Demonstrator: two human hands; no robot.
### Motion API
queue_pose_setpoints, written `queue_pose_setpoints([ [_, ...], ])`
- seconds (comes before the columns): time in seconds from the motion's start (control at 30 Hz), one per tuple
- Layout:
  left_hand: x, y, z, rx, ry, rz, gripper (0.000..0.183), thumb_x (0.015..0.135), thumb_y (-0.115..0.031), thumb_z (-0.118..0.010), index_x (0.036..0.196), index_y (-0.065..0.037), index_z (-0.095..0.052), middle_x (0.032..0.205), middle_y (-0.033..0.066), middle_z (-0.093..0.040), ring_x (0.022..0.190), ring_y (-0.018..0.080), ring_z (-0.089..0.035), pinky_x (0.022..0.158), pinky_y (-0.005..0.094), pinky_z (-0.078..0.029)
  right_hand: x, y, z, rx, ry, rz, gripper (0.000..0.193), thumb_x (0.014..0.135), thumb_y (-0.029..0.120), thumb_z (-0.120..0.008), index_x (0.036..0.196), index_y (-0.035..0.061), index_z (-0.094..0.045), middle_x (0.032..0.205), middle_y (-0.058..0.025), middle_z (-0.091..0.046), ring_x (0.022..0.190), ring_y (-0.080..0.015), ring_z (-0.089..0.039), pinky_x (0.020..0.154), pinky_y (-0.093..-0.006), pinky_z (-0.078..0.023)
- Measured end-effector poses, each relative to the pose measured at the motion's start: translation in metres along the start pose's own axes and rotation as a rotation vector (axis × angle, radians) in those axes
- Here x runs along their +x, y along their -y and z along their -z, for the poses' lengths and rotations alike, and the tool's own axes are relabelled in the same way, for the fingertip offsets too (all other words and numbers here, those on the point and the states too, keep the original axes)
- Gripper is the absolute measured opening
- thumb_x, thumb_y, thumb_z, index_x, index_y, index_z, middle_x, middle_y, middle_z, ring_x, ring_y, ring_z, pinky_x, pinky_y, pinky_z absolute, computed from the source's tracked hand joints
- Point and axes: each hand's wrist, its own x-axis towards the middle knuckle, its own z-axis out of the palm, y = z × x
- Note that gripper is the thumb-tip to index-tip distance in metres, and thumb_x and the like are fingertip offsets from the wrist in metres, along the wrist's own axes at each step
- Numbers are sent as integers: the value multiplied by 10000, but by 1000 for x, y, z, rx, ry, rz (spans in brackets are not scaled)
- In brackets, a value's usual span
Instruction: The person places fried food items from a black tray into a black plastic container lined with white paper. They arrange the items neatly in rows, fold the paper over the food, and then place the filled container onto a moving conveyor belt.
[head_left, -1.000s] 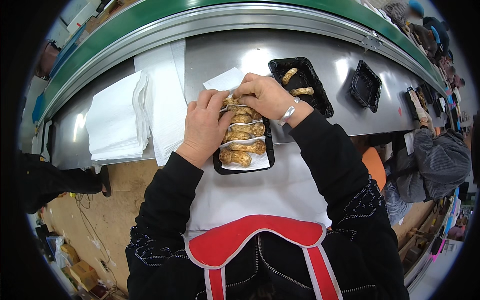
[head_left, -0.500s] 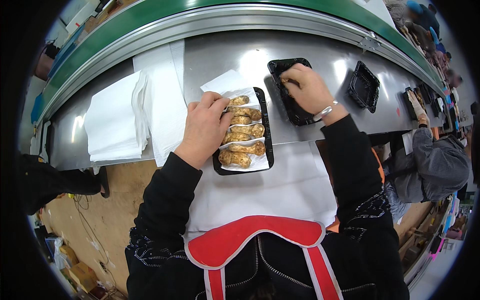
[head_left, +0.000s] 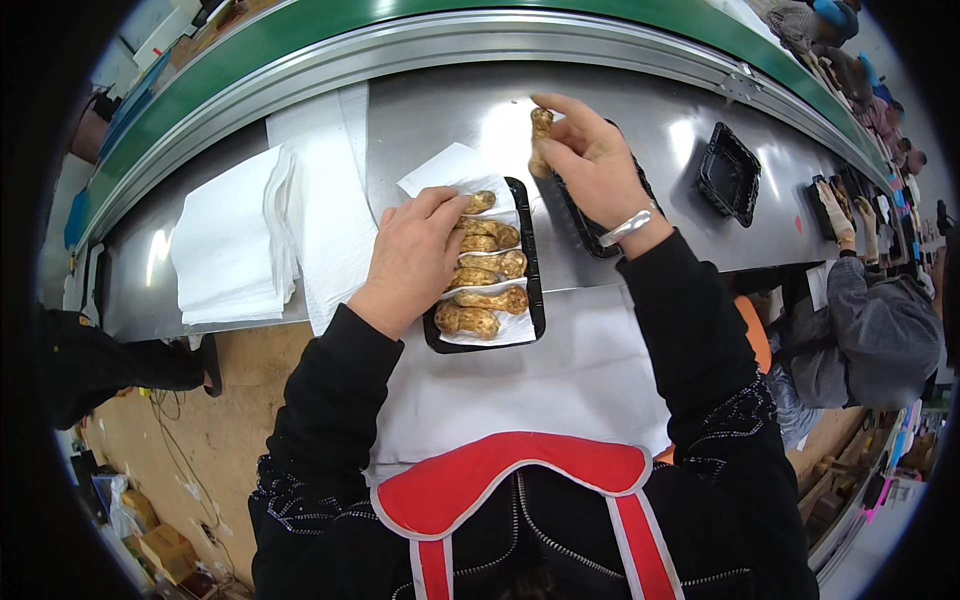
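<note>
A black tray lined with white paper lies on the steel counter and holds several brown mushrooms in a row. My left hand rests on the tray's left side, fingertips touching the upper mushrooms. My right hand is raised above a second black tray to the right and pinches one mushroom upright between thumb and fingers. That second tray is mostly hidden under my hand.
Stacks of white paper sheets lie left on the steel counter. An unfilled black tray sits farther right. A green conveyor rim curves along the back. Another person's hand works at the far right.
My right hand left the filled tray, reached into the second tray on the right, and now lifts a mushroom out of it. My left hand stayed on the filled tray.
</note>
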Motion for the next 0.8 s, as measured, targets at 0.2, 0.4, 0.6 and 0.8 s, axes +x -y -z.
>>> queue_pose_setpoints([
  [0.2, 4, -2, 4, -7, 57, -4, 332, 895, -54, -649, 1226, -76, -674, 1244, 75, -669, 1106, 290, -619, 917, 412, -445, 4, -26, -41, 105, -35, -86, 237, 901, 27, -648, 1125, -26, -592, 940, -84, -673, 749, -122, -647, 683, -276, -554],
  [0.4, 4, 0, 2, -18, 59, -1, 322, 896, -54, -653, 1214, -90, -683, 1232, 59, -676, 1096, 268, -611, 940, 394, -420, 1, -38, -35, -243, 104, -75, 112, 868, 49, -696, 964, -9, -687, 798, -98, -709, 757, -186, -714, 721, -322, -575],
  [0.6, 4, 1, 0, -20, 31, -22, 306, 895, -53, -655, 1196, -93, -691, 1220, 52, -684, 1083, 266, -612, 939, 390, -420, -2, -31, -30, -498, 186, 141, 119, 897, -3, -672, 1006, -19, -717, 909, -87, -709, 791, -173, -681, 722, -299, -539],
  [0.8, 4, 3, 2, -34, 52, -13, 355, 889, -64, -670, 1243, -99, -664, 1209, 63, -678, 1082, 272, -612, 948, 393, -421, 7, -22, -28, -609, 290, 151, 141, 868, 81, -659, 975, 47, -744, 960, -138, -701, 888, -359, -681, 818, -415, -551],
])
